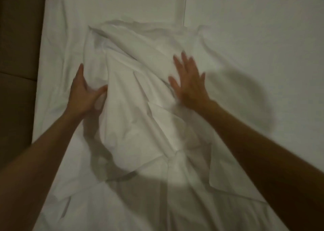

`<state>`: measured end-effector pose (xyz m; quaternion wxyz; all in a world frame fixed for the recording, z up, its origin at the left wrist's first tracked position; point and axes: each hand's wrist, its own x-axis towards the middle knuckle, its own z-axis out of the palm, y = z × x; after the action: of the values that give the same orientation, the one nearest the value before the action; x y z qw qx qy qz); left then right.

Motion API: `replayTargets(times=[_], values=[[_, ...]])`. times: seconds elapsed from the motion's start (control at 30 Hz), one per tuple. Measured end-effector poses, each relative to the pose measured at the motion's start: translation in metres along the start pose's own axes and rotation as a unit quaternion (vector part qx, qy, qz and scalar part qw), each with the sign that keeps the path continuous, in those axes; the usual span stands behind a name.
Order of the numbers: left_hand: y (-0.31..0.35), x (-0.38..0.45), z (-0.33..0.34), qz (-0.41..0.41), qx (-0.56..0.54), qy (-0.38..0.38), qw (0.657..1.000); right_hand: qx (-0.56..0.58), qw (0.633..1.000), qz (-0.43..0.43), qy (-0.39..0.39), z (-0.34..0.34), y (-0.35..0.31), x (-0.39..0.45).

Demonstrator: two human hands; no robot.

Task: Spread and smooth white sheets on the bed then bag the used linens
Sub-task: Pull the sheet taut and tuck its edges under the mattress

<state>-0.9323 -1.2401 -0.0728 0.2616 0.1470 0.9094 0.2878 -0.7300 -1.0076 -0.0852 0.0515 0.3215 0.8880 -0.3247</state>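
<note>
On the bed [254, 28]: I see a crumpled white sheet [136, 93].
Left hand [84, 92]: clamped on a fold.
Right hand [188, 79]: fingers apart, flat on it.

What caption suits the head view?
Left hand grips the bunched white sheet while the open right hand smooths it.

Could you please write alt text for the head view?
A person's two bare hands work a crumpled white cotton sheet bunched on a white bed: the left hand grips a fold, the blurred right hand lies flat, fingers spread.
</note>
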Motion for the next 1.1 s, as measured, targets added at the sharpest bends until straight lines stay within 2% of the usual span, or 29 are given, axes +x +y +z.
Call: replayTargets(times=[0.07, 0.13, 0.23, 0.33, 0.37, 0.43, 0.5, 0.6, 0.7, 0.8, 0.9, 1.0, 1.1], values=[[-0.017, -0.044, 0.002, -0.011, -0.012, 0.017, 1.000, -0.036, 0.999, -0.015, -0.025, 0.025, 0.006, -0.033], [-0.028, -0.089, 0.005, -0.057, 0.001, 0.034, 0.998, -0.050, 0.998, -0.030, -0.018, 0.041, 0.010, -0.062], [-0.029, -0.150, 0.021, -0.087, 0.037, 0.051, 0.994, 0.006, 1.000, -0.019, -0.009, 0.046, 0.011, -0.094], [-0.034, -0.189, 0.050, -0.089, 0.089, 0.000, 0.992, 0.036, 0.998, -0.027, 0.043, 0.045, 0.010, -0.129], [-0.036, -0.193, 0.058, -0.084, 0.129, -0.011, 0.988, 0.026, 0.998, -0.012, 0.054, 0.046, 0.011, -0.139], [-0.036, -0.187, 0.064, -0.104, 0.166, 0.014, 0.981, -0.008, 0.998, 0.042, 0.039, 0.046, 0.009, -0.153], [-0.032, -0.173, 0.059, -0.118, 0.145, 0.034, 0.982, -0.028, 0.994, 0.102, 0.026, 0.048, 0.009, -0.159], [-0.035, -0.156, 0.045, -0.094, 0.131, -0.036, 0.986, -0.034, 0.981, 0.179, 0.062, 0.043, 0.007, -0.160], [-0.042, -0.149, 0.019, -0.080, 0.060, -0.063, 0.993, -0.027, 0.970, 0.236, 0.046, 0.040, 0.008, -0.161], [-0.050, -0.151, -0.025, -0.074, -0.026, -0.027, 0.997, 0.068, 0.966, 0.245, 0.043, 0.036, 0.007, -0.166], [-0.067, -0.146, -0.070, -0.086, -0.009, 0.033, 0.996, 0.209, 0.959, 0.190, -0.012, 0.041, -0.017, -0.176], [-0.082, -0.140, -0.085, -0.134, 0.043, 0.067, 0.988, 0.231, 0.962, 0.131, -0.071, 0.067, -0.045, -0.194], [-0.076, -0.148, -0.066, -0.169, 0.075, 0.111, 0.977, 0.241, 0.951, 0.128, -0.147, 0.092, -0.054, -0.211]])
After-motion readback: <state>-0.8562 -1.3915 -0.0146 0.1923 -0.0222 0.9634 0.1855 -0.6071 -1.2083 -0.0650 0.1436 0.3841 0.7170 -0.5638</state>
